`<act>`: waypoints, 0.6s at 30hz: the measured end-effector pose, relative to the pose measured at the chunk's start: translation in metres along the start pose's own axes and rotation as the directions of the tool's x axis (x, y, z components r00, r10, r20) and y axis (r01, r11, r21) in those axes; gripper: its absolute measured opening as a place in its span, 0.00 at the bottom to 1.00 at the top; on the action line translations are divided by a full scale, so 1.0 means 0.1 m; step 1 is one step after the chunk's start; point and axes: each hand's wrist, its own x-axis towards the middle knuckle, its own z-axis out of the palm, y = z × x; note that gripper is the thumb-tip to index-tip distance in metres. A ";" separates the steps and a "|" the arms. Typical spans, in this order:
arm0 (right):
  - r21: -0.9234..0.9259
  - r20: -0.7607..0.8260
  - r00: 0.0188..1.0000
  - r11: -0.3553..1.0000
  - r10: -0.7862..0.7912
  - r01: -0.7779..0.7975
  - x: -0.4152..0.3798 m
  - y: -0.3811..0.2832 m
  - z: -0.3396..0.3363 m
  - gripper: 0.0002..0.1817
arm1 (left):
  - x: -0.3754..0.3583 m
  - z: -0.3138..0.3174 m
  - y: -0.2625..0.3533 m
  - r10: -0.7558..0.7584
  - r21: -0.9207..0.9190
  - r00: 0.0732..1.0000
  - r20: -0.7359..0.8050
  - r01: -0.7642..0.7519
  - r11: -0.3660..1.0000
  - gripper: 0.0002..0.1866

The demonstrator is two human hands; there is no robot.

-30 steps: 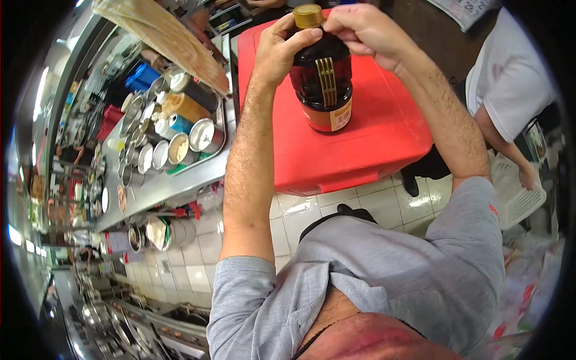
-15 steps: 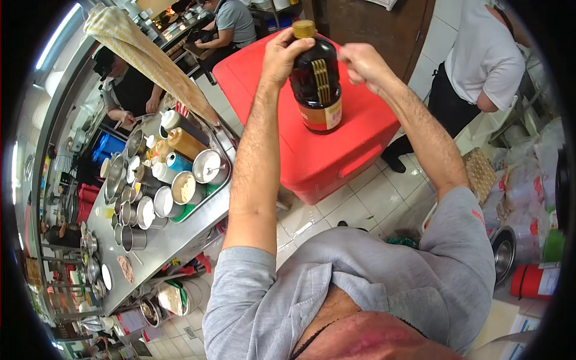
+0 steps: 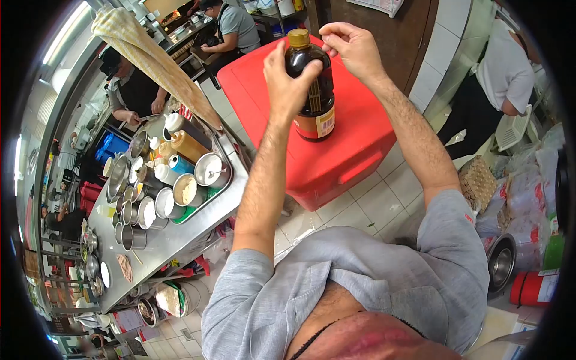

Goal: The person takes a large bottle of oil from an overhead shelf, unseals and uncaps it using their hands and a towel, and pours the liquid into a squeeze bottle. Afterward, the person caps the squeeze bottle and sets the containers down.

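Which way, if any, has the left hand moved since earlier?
Yes, down: against the bottle standing on the red box, the left hand sits farther below the cap.

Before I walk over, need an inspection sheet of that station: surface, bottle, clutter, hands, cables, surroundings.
Surface: red box, flat-topped, with the bottle standing on it.
Job's things: dark bottle, upright, label low on its side; yellow cap on.
Clutter: metal pots and squeeze bottles crowd the steel table on the left.
Hands: left hand curves around the bottle's upper part, grip firmness unclear; right hand is raised beside the cap, fingertips close together, anything pinched too small to tell.
Cables: nothing seen.
Surroundings: tiled floor; other people nearby; metal bowl and plastic-wrapped goods at right.
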 end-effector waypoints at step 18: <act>-0.296 0.047 0.996 0.951 -0.082 0.092 0.13 0.16 0.04 0.11 | -0.10 -0.03 0.10 0.103 0.172 0.994 0.032 -0.107 0.979 0.42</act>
